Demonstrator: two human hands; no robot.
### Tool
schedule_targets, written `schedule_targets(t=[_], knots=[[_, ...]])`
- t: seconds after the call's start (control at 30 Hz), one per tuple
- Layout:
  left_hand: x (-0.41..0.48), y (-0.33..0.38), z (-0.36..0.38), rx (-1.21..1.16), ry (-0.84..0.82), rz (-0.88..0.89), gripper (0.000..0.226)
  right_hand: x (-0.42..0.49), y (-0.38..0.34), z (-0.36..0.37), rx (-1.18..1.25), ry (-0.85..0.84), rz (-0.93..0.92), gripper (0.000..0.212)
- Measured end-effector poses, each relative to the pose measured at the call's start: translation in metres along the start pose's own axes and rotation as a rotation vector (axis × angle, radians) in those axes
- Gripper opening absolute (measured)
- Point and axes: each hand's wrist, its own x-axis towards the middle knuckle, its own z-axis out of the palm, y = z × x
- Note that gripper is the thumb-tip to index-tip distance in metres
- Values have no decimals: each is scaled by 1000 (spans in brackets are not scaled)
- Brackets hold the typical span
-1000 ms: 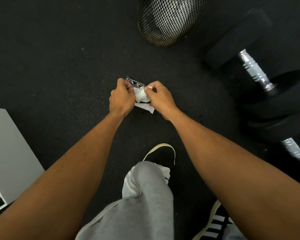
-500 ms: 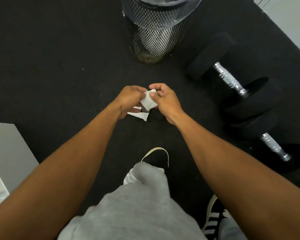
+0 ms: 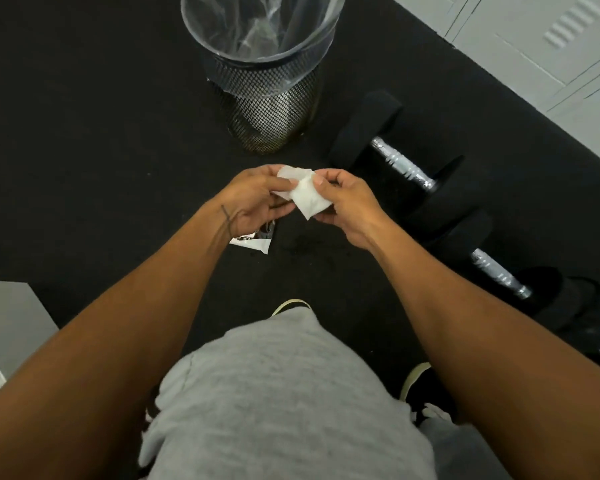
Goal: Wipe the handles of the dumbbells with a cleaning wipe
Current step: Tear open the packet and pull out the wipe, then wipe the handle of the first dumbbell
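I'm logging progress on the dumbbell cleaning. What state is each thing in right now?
wipe: out of its packet, partly folded, held between both hands.
left hand: pinches the wipe's left side.
right hand: pinches the wipe's right side.
packet: in neither hand, seen below the left wrist.
dumbbells: lying on the floor, handles untouched.
bin: upright, lined with a clear bag.

Light: soft, even, from overhead; moderately bright.
Exposure: black floor [image 3: 84, 133] swallows detail.
Glare: sheen on bin liner [image 3: 257, 29] and chrome handles [image 3: 400, 166].
Shadows: faint, diffuse.
Blur: slight softness throughout, more at lower edge.
Distortion: wide-angle stretch toward edges.
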Motion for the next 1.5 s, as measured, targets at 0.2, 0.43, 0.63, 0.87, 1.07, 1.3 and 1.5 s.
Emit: schedule_targets(t=[0.2, 0.43, 0.63, 0.87, 1.07, 1.3, 1.5], knots=[[-7, 15, 37, 25, 46, 107, 31, -26, -22, -34, 131, -78, 73, 38], [-15, 11, 83, 649, 209, 488, 26, -50, -26, -72, 162, 0, 46, 17], [-22, -2, 105, 1007, 160, 590, 47, -57, -20, -87, 130, 58, 8, 16], [-16, -2, 113, 974, 24, 581, 33, -57, -20, -89, 128, 112, 5, 17], [3, 15, 112, 858, -35, 449, 9, -48, -22, -98, 117, 105, -53, 31], [35, 33, 122, 696, -79, 312, 28, -24, -18, -118, -6, 196, -78, 17], [72, 21, 135, 632, -29, 348, 23, 4, -13, -131, -1, 285, -82, 22]])
